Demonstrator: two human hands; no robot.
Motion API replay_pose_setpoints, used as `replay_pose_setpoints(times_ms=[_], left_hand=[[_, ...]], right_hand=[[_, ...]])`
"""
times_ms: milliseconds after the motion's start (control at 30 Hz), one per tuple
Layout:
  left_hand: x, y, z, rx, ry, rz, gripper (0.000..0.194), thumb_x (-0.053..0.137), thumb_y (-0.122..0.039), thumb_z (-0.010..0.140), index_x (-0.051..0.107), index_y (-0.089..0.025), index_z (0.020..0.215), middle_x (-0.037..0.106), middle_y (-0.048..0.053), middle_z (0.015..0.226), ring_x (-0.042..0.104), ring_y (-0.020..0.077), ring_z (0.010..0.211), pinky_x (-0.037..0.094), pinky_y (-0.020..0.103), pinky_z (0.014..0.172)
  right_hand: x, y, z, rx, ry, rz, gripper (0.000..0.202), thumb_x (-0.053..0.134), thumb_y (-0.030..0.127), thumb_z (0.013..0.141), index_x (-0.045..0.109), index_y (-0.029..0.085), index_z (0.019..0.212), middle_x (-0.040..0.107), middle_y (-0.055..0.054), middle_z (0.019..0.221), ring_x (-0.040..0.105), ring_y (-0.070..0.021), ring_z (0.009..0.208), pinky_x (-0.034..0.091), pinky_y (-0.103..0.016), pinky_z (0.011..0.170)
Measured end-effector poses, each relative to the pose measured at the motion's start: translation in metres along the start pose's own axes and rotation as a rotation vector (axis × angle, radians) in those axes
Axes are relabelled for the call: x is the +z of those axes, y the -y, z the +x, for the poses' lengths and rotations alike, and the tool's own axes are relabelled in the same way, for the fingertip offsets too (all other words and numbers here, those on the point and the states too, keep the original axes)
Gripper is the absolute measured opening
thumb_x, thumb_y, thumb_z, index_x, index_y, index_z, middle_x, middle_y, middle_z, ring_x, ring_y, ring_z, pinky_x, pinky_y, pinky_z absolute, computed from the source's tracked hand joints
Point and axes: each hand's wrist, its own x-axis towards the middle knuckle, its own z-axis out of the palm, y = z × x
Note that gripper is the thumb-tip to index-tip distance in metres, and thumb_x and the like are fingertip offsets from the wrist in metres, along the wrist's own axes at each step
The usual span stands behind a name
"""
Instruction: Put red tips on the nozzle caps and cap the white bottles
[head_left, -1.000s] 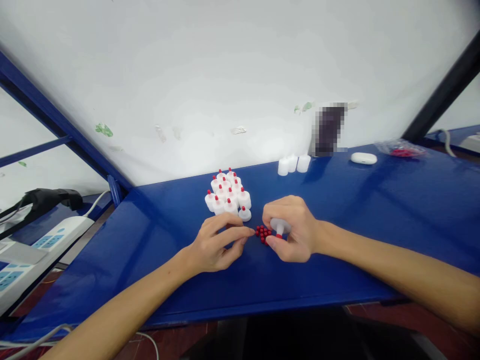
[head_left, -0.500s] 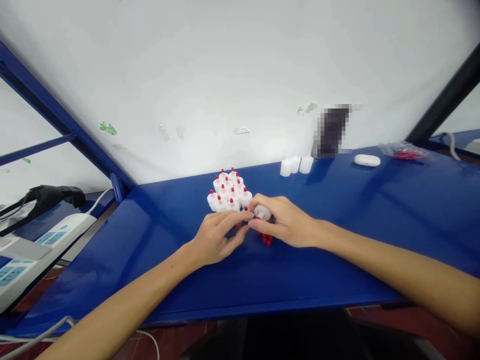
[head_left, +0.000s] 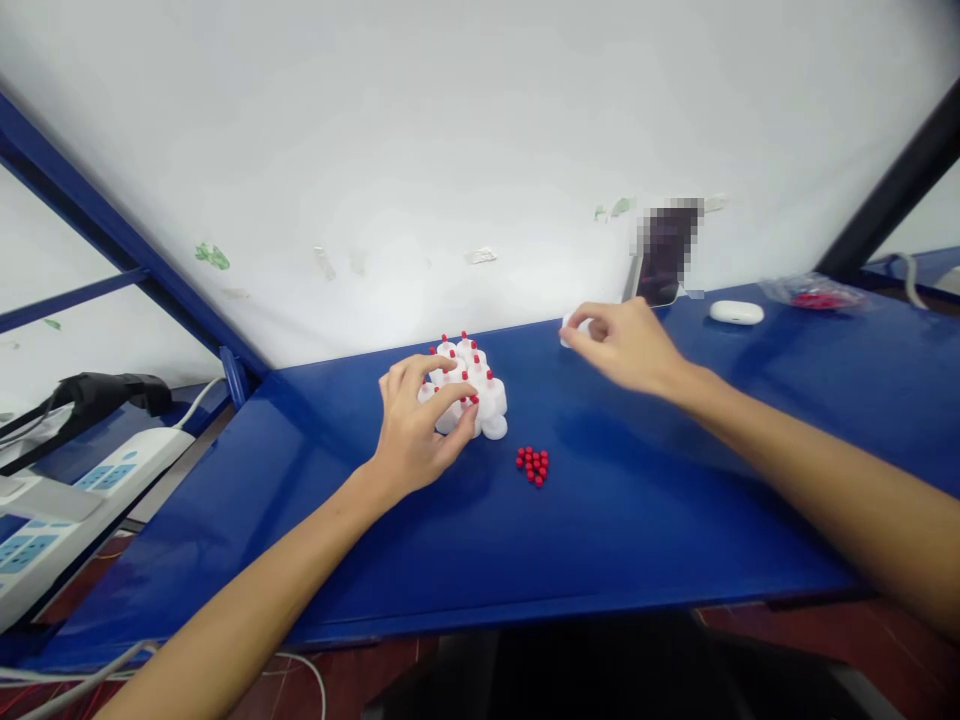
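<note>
A tight group of small white bottles with red caps (head_left: 491,395) stands on the blue table. My left hand (head_left: 412,425) reaches over the group's front left, with thumb and fingers curled around a red-capped white bottle (head_left: 450,418) that they partly cover. At the group's front right shows a white round piece (head_left: 495,429); whether it belongs to the held bottle I cannot tell. Farther right, near the wall, my right hand (head_left: 626,345) has thumb and forefinger on a white bottle (head_left: 568,332), mostly hidden by the fingers. Loose red caps (head_left: 532,464) lie between the hands, nearer the front edge.
A partly blurred dark phone (head_left: 664,260) leans on the wall behind my right hand. To its right lie a white oval case (head_left: 736,313) and a clear bag with red pieces (head_left: 817,296). White power strips (head_left: 97,480) lie at the left, beyond the blue table (head_left: 600,540).
Both hands have parted from above the red caps. My left hand moved left to the bottle group; my right hand moved up and right to the white bottles by the wall.
</note>
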Motion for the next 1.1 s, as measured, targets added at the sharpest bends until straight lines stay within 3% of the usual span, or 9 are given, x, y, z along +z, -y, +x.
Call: replay_pose_setpoints(times_ms=[167,333,400,500,633,733,833,967,1100], left_hand=[[0.015,0.003,-0.006,-0.051,0.088,-0.015,0.009,0.063,-0.023,0.090,0.071,-0.023,0.093,0.060,0.010,0.120,0.051,0.0280,0.113,0.035,0.044,0.091],[0.018,0.002,-0.006,-0.020,0.080,-0.017,0.007,0.064,-0.021,0.089,0.071,-0.021,0.091,0.061,0.011,0.117,0.053,0.0271,0.110,0.037,0.042,0.088],[0.016,0.002,-0.005,0.035,0.036,-0.050,0.006,0.064,-0.018,0.087,0.069,-0.020,0.090,0.064,0.010,0.109,0.057,0.0243,0.102,0.039,0.039,0.084],[0.010,0.000,-0.006,0.133,-0.005,-0.137,0.009,0.063,-0.013,0.084,0.066,-0.018,0.091,0.066,0.006,0.093,0.060,0.0179,0.084,0.040,0.033,0.076],[0.003,-0.009,-0.007,0.164,0.060,-0.194,0.009,0.059,-0.012,0.085,0.063,-0.019,0.090,0.067,0.000,0.077,0.059,0.0127,0.068,0.039,0.031,0.071],[0.000,-0.014,-0.008,0.119,0.105,-0.196,0.009,0.057,-0.013,0.086,0.064,-0.018,0.087,0.065,-0.002,0.067,0.054,0.0104,0.058,0.034,0.032,0.068],[0.000,-0.014,-0.010,0.097,0.145,-0.213,0.009,0.056,-0.015,0.085,0.064,-0.018,0.085,0.064,-0.004,0.061,0.050,0.0088,0.051,0.031,0.033,0.068],[-0.001,-0.012,-0.013,0.087,0.174,-0.271,0.006,0.057,-0.017,0.085,0.064,-0.018,0.084,0.061,-0.007,0.053,0.048,0.0075,0.045,0.032,0.033,0.069],[-0.001,-0.012,-0.015,0.091,0.167,-0.334,0.006,0.055,-0.018,0.084,0.062,-0.018,0.085,0.059,-0.009,0.049,0.046,0.0071,0.040,0.036,0.032,0.066]], right_hand=[[0.005,-0.047,0.018,0.165,-0.036,-0.165,0.027,0.053,0.037,0.084,0.072,0.017,0.086,0.063,-0.005,0.065,0.056,-0.0216,0.063,0.039,-0.033,0.064],[0.014,-0.049,0.020,0.203,-0.047,-0.148,0.027,0.052,0.033,0.083,0.072,0.015,0.090,0.065,-0.007,0.067,0.058,-0.0217,0.065,0.041,-0.032,0.066],[0.013,-0.042,0.017,0.152,0.019,-0.108,0.025,0.053,0.032,0.084,0.071,0.015,0.089,0.064,-0.005,0.066,0.057,-0.0193,0.063,0.040,-0.031,0.065],[0.009,-0.028,0.006,0.013,0.286,-0.003,0.025,0.054,0.035,0.086,0.069,0.016,0.092,0.059,0.000,0.058,0.052,-0.0151,0.054,0.038,-0.028,0.061],[0.010,-0.009,-0.009,-0.154,0.571,0.144,0.032,0.059,0.040,0.087,0.065,0.018,0.109,0.061,0.002,0.065,0.053,-0.0138,0.056,0.038,-0.026,0.059],[0.018,0.000,-0.015,-0.326,0.564,0.155,0.023,0.059,0.037,0.090,0.068,0.018,0.098,0.064,-0.003,0.079,0.056,-0.0149,0.067,0.040,-0.027,0.063],[0.025,0.006,-0.019,-0.398,0.449,0.172,0.025,0.055,0.038,0.093,0.068,0.018,0.084,0.063,-0.005,0.080,0.056,-0.0156,0.070,0.040,-0.028,0.066],[0.030,0.016,-0.024,-0.178,0.296,0.501,0.029,0.057,0.045,0.093,0.063,0.018,0.087,0.063,-0.002,0.072,0.058,-0.0144,0.063,0.044,-0.028,0.062],[0.040,0.032,-0.030,0.035,0.416,0.903,0.026,0.056,0.041,0.094,0.054,0.019,0.107,0.066,0.000,0.073,0.064,-0.0155,0.062,0.051,-0.029,0.062]])
